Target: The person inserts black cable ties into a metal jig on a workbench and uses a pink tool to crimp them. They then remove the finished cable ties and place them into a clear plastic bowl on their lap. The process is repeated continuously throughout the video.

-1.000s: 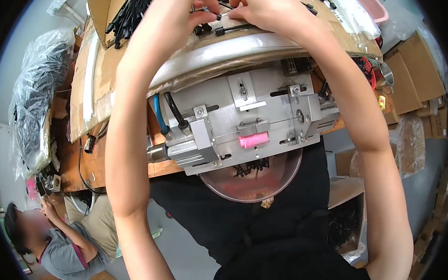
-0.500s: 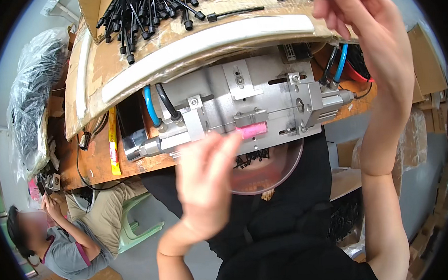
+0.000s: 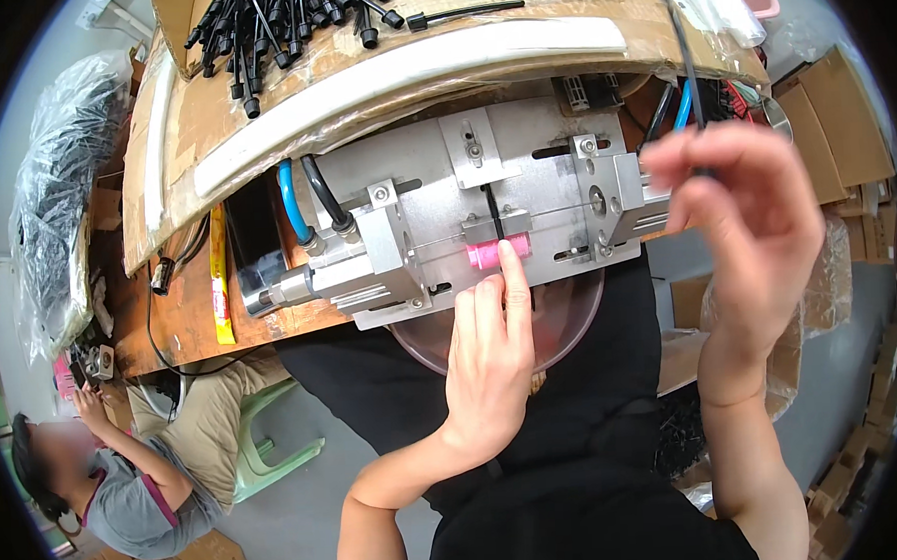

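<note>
A grey metal fixture (image 3: 556,210) sits at the bench's front edge, with a cylinder block at either end. Across its small centre block (image 3: 514,224) and a pink pad (image 3: 483,254) lies a thin black rod (image 3: 493,206). My left hand (image 3: 492,363) rests its outstretched index fingertip on the rod at the pad; its other fingers are curled. To the right of the fixture, my right hand (image 3: 756,207), slightly blurred, pinches another black rod (image 3: 687,59) that stands up above the fingers, its thicker end near them.
Capped black rods (image 3: 287,27) are heaped on a cardboard sheet (image 3: 521,97) behind the fixture. A transparent bowl (image 3: 580,314) is below its front edge. Blue hoses (image 3: 287,202) join the cylinders. A seated person (image 3: 138,494) works at far left. Cartons (image 3: 842,123) stand right.
My left hand has moved right, its index finger now on a rod lying across the pink pad. My right hand has come down from the cardboard with another rod.
</note>
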The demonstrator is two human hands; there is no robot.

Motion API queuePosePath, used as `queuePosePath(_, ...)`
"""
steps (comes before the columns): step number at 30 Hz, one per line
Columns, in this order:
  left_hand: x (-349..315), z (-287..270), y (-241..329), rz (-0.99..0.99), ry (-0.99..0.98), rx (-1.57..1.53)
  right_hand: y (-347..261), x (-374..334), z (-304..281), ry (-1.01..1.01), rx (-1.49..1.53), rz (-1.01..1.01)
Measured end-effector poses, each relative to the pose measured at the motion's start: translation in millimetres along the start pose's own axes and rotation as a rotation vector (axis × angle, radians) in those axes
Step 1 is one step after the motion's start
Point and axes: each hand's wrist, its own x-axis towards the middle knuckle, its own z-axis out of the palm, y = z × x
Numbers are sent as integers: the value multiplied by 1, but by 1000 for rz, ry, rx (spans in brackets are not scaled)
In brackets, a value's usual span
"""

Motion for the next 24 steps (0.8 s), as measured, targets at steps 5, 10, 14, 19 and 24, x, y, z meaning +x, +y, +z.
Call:
queuePosePath(5, -5, -12, 1, -50, -49, -93, 18, -60, 28, -207, -346, -59)
queuePosePath(10, -12, -34, 0, -113, 64, -258, 42, -87, 52, -351, -402, -96)
queuePosePath(14, -13, -38, -5, -117, 80, -252, 47, -84, 60, -387, -397, -63)
queuePosePath(19, -3, -46, -14, -120, 115, -224, 45, -81, 59, -383, -418, -61)
queuePosePath(24, 9, -57, -27, -110, 153, -303, 37, -80, 57, -395, -396, -46)
